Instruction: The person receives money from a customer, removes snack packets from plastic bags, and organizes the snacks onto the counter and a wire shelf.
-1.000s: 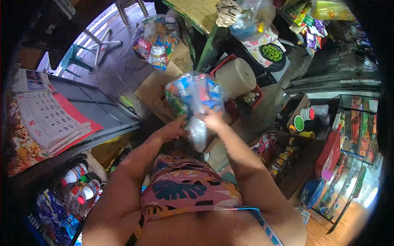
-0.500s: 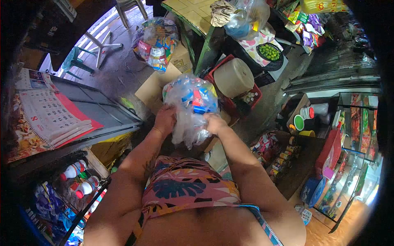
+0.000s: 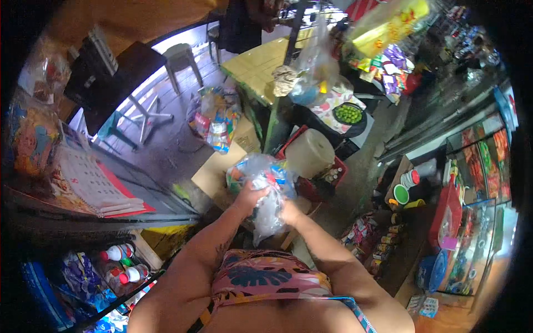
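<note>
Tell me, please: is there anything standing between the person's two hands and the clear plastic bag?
Nothing visible does. The left hand and right hand both grip the clear plastic bag directly. The beige container is beyond the right hand, not between.

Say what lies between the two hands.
The bunched clear plastic of the bag lies between the left hand and the right hand; the head view shows it.
</note>
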Motion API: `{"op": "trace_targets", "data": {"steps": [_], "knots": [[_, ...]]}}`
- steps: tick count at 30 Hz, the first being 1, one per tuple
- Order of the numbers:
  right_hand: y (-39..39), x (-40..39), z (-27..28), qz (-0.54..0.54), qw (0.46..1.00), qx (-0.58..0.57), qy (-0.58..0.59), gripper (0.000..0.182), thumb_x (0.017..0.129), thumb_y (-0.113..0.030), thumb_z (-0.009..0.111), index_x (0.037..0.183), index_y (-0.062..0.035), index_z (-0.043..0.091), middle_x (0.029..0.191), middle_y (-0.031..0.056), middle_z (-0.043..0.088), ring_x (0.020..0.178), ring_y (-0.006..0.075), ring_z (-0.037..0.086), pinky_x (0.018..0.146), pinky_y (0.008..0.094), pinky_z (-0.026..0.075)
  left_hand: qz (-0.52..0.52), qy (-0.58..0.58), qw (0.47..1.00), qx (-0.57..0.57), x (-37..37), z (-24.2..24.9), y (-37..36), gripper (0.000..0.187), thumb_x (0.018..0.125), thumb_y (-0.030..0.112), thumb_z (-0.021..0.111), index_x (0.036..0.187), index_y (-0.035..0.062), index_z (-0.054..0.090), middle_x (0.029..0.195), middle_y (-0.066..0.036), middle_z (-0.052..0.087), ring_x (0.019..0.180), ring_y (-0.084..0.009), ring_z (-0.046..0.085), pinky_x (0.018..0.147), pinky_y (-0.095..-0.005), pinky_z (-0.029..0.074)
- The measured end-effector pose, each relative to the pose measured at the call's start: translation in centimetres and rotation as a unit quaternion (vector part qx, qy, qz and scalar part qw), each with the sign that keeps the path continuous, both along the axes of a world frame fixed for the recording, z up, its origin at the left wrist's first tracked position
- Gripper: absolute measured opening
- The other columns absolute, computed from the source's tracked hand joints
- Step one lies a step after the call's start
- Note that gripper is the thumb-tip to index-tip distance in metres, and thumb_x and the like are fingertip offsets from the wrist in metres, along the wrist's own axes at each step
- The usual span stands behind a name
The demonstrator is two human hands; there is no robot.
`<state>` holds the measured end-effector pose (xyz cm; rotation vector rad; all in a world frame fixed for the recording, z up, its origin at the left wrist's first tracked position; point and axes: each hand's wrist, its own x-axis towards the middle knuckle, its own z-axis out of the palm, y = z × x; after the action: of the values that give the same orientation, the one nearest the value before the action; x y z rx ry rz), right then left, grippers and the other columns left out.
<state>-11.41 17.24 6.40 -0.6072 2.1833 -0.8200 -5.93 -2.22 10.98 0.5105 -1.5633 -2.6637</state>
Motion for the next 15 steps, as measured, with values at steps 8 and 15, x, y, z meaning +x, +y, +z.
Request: {"op": "trace_targets", "data": {"steps": [8, 15], "knots": [[3.2, 0.4, 1.7, 0.03, 0.991, -0.095, 0.088, 0.055, 0.078, -0.016, 0.07, 0.131, -0.0098, 0.057, 0.128, 0.0206, 0.058, 0.12, 0.0355, 0.054, 0.102, 0.0422, 0.044, 0.083, -0.143, 0.986, -0.039, -1.1, -0.3, 1.5, 0.047, 0.095, 0.03, 0.061, 0.134, 0.0079, 0.048, 0.123, -0.01, 0.058, 0.115, -0.0237, 0.053, 0.093, -0.0416, 0.046], [17.5, 1.9, 3.0, 0.024, 0.993, -0.107, 0.042, 0.041, 0.083, -0.022, 0.072, 0.12, -0.0051, 0.064, 0.115, 0.016, 0.065, 0.104, 0.0292, 0.063, 0.091, 0.0383, 0.05, 0.126, -0.071, 0.967, -0.212, -2.7, 3.4, -1.2, 0.032, 0.1, 0.034, 0.051, 0.112, 0.0075, 0.063, 0.092, -0.006, 0.063, 0.081, -0.0225, 0.062, 0.072, -0.0413, 0.054]]}}
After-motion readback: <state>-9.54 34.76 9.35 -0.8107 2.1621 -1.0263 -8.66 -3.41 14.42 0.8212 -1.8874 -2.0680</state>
